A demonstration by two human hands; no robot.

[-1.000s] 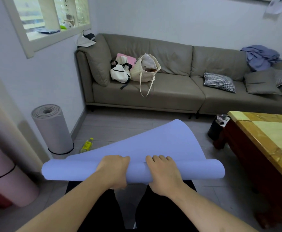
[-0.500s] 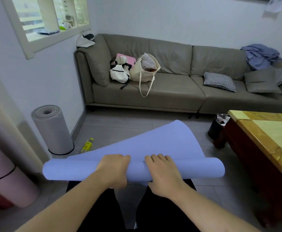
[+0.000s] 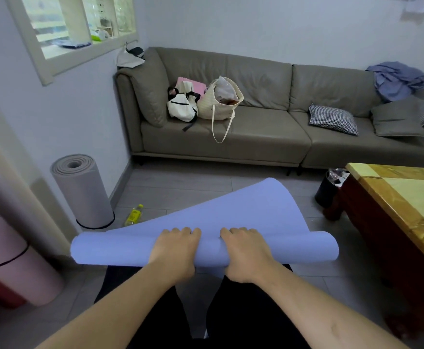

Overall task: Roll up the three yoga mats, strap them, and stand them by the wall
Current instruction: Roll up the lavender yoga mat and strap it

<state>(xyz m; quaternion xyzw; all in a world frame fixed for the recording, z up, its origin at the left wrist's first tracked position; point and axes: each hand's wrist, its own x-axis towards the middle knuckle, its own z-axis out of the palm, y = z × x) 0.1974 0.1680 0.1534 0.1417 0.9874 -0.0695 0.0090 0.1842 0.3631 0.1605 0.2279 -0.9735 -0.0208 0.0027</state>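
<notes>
A blue yoga mat (image 3: 233, 212) is partly rolled into a horizontal tube in front of me, held above my legs, its loose end sticking up and away. My left hand (image 3: 174, 249) and my right hand (image 3: 245, 251) grip the middle of the roll side by side, fingers curled over its top. A grey rolled mat (image 3: 83, 191) stands upright by the left wall with a black strap around its base. A pink rolled mat (image 3: 12, 263) with a black strap stands at the near left edge.
A grey sofa (image 3: 269, 137) with bags and cushions fills the back wall. A yellow bottle (image 3: 134, 215) lies on the tiled floor near the grey mat. A wooden table (image 3: 402, 212) stands at the right, with a black bin (image 3: 328, 188) beside it.
The blue roll has shifted very slightly in my hands; the loose end looks a little shorter. Both hands keep the same grip.
</notes>
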